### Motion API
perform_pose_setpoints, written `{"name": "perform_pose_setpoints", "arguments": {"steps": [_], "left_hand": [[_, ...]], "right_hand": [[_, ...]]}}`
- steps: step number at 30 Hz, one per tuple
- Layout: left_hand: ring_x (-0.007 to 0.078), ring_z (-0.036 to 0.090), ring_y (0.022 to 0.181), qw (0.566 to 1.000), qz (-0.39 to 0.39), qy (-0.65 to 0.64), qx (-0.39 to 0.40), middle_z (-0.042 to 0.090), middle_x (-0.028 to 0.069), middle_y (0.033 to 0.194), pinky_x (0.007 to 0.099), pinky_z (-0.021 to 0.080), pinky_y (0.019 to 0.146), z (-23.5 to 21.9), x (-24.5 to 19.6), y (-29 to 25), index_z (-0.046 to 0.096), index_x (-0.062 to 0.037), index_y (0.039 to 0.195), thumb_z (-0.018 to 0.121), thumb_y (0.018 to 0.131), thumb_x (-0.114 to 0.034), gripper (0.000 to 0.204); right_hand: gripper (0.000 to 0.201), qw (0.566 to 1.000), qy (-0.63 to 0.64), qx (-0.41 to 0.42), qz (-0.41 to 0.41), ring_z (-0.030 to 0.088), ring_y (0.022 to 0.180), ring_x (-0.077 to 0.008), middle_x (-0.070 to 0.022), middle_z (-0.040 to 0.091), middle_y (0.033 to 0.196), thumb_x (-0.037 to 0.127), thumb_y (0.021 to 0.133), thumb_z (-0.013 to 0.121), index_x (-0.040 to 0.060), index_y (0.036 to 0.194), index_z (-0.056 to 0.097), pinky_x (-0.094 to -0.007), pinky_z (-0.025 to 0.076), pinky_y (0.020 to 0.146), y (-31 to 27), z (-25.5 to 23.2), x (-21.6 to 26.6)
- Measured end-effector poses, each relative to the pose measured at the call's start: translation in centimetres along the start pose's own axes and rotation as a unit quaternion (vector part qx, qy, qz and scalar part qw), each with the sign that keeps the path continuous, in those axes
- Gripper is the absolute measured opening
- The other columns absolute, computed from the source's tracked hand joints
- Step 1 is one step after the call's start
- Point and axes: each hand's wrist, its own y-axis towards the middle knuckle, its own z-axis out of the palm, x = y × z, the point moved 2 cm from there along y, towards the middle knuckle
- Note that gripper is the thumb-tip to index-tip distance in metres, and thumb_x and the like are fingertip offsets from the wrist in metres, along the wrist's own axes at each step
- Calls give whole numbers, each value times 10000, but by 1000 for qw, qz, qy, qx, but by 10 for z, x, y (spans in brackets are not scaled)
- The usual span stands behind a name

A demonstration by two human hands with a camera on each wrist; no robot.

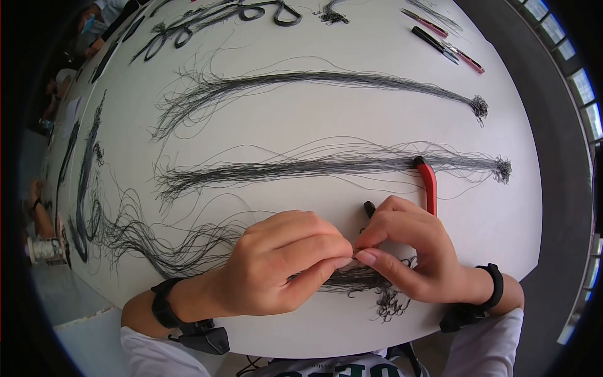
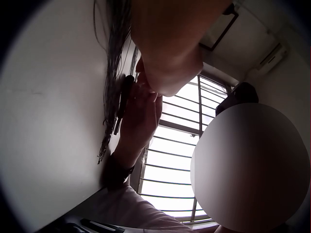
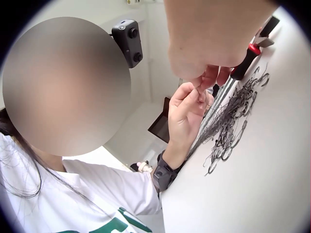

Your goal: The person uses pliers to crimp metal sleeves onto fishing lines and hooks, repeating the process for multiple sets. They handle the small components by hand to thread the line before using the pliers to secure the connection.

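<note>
My left hand (image 1: 282, 261) and right hand (image 1: 414, 248) meet fingertip to fingertip close over the table. Each pinches between thumb and forefinger what looks like a thin dark line, mostly hidden by the fingers. Beneath them lies a bundle of dark lines (image 1: 352, 279), its right end a cluster of curved hooks (image 1: 392, 305). Those hooks (image 3: 226, 153) show plainly in the right wrist view. Just beyond the right hand are pliers with a red handle (image 1: 429, 188), partly covered by that hand.
Two long bundles of dark lines, a nearer one (image 1: 301, 166) and a farther one (image 1: 314, 76), stretch across the white table (image 1: 251, 339). At the back right lie several cutting tools (image 1: 434, 45). Coiled bundles (image 1: 251, 11) are at the back left. Other people sit along the left side.
</note>
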Motion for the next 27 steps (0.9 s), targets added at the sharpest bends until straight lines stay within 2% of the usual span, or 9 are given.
{"name": "perform_pose_setpoints", "arguments": {"steps": [3,8,11,15,17,18,20,23,27], "left_hand": [[182,573,589,1000,-13,-3,4,605,74,727,259,450,503,0,0,0,613,-14,787,653,662,71,156],[170,583,597,999,-33,-4,8,605,71,724,249,454,503,0,-1,0,610,-14,782,648,673,70,142],[167,586,597,999,-43,1,5,604,71,721,246,453,499,0,0,-1,609,-15,778,646,677,72,138],[169,585,593,999,-43,9,-1,604,73,727,248,450,494,0,0,-1,612,-16,787,646,676,75,147],[170,581,590,999,-34,15,-6,604,72,729,251,449,491,1,2,-2,613,-16,789,648,675,74,150],[174,576,588,1000,-5,20,-9,603,72,730,255,446,489,2,1,-1,613,-16,789,651,671,73,153],[177,571,586,999,25,25,-13,602,71,731,258,444,487,2,0,0,614,-16,790,654,667,72,156],[183,564,584,1000,14,20,-8,599,72,730,266,442,487,1,0,-1,613,-14,786,657,660,73,160],[183,565,585,1000,15,18,-10,598,77,729,267,442,488,1,1,-1,613,-10,788,653,658,78,162]], "right_hand": [[60,999,-12,-10,-33,474,618,-203,-41,579,689,29,735,647,34,783,611,-305,382,593,0,1,0],[122,982,-129,-53,-128,452,560,-199,-38,502,641,17,677,671,39,771,596,-300,365,491,-1,3,1],[141,964,-189,-63,-176,462,547,-195,-40,505,644,16,660,678,33,769,591,-297,361,450,-3,4,3],[121,952,-209,-95,-204,485,524,-188,-48,526,636,17,678,678,25,768,597,-286,369,438,-6,6,8],[69,994,-82,-43,-62,502,491,-167,-59,546,624,27,734,661,8,766,602,-267,378,433,-8,3,9],[69,994,-82,-43,-62,502,491,-167,-59,546,624,27,734,661,8,766,602,-267,378,433,-8,1,11],[67,998,21,18,61,497,464,-147,-62,555,611,45,781,642,-5,764,602,-250,377,427,-7,2,9],[84,1000,17,15,20,505,475,-133,-59,557,612,52,796,635,-9,755,594,-240,382,430,-5,3,8],[71,1000,4,10,7,511,478,-124,-52,558,609,43,789,640,-4,761,595,-231,385,432,-5,3,7]]}}
